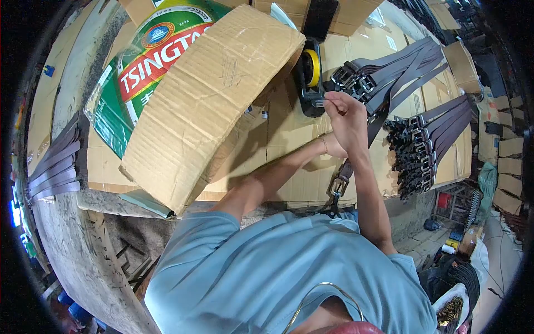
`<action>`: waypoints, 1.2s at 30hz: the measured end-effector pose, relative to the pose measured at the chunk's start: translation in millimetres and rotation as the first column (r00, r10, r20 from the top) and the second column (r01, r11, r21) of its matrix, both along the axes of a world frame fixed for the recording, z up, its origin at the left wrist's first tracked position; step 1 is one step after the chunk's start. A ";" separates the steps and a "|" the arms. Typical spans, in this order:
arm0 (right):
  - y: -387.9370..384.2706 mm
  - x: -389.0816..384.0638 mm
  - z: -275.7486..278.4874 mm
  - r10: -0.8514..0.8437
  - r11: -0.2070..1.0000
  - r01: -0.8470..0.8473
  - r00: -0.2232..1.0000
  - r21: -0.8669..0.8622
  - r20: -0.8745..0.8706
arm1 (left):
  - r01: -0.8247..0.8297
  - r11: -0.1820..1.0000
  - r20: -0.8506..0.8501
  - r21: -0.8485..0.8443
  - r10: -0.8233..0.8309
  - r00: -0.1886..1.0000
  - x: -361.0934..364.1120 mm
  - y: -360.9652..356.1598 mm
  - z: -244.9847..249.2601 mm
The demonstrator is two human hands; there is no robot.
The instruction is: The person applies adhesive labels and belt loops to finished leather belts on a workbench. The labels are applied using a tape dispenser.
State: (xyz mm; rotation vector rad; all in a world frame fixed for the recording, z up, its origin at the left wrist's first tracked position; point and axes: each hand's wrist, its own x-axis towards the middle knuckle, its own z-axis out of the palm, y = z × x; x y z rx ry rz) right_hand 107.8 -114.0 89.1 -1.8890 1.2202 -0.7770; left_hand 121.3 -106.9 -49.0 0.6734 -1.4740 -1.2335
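Note:
My right hand (pixel 349 116) is raised with its fingers pinched, close to the front end of a black tape dispenser (pixel 311 100) with a yellow-cored roll. What sits between the fingertips is too small to make out. My left hand (pixel 335 146), below a thin bracelet, is mostly hidden behind my right wrist, its fingers out of sight. A dark belt (pixel 345 170) passes beside the hands, its buckle hanging toward my body near the table edge.
Dark belts with buckles (pixel 389 75) fan out at the upper right, and another buckled bundle (pixel 439 136) lies right of my hands. A large cardboard piece (pixel 214 83) leans over a green package (pixel 108 125) at left. More strap ends (pixel 55 167) show at far left.

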 end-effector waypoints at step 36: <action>8.1 -12.4 -17.1 0.030 0.971 -0.052 0.995 0.234 0.098 | 0.005 0.994 -0.033 0.109 -0.002 0.999 0.7 2.9 -7.2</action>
